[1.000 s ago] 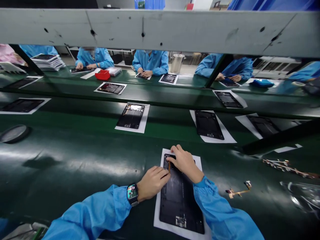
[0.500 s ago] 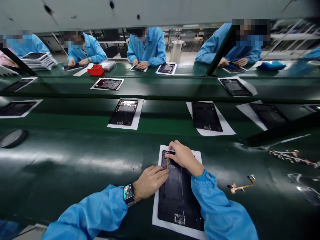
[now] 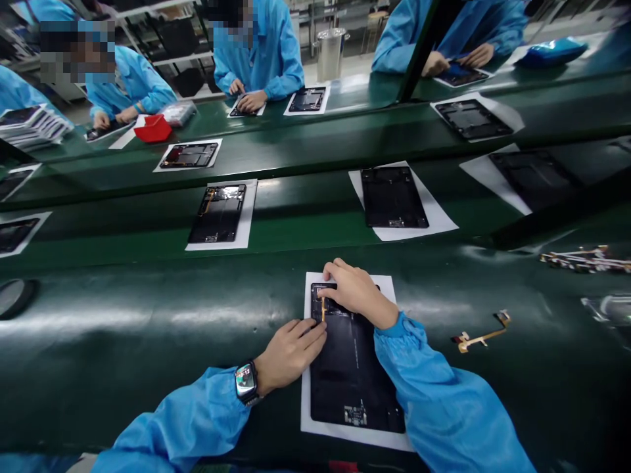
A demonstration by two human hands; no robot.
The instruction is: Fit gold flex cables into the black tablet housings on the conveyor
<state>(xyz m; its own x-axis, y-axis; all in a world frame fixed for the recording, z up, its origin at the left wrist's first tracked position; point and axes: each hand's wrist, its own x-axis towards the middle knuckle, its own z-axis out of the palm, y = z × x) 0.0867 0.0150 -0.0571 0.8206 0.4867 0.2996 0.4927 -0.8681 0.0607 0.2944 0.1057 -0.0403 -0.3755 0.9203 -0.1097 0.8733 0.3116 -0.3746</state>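
Note:
A black tablet housing (image 3: 345, 368) lies on a white paper sheet (image 3: 306, 414) in front of me. Along its upper left runs an orange flex cable (image 3: 323, 309). My left hand (image 3: 292, 353) rests at the housing's left edge, its fingertips closed on the lower end of the cable. From above, my right hand (image 3: 355, 292) bends over the top left corner, with thumb and fingers pressing the cable's upper end. The fingers partly hide that end. A second flex cable (image 3: 480, 336) lies loose on the green bench to the right.
More flex cables (image 3: 586, 259) are heaped at the right. Several tablet housings on paper, such as one housing (image 3: 394, 197), lie along the raised strip beyond. A dark round dish (image 3: 17, 297) sits at the left. Co-workers (image 3: 256, 46) in blue work opposite, near a red box (image 3: 152, 128).
The camera view has tilted and shifted, so the background sits differently. Both hands stay at the same corner of the housing, on the flex cable, with little visible movement.

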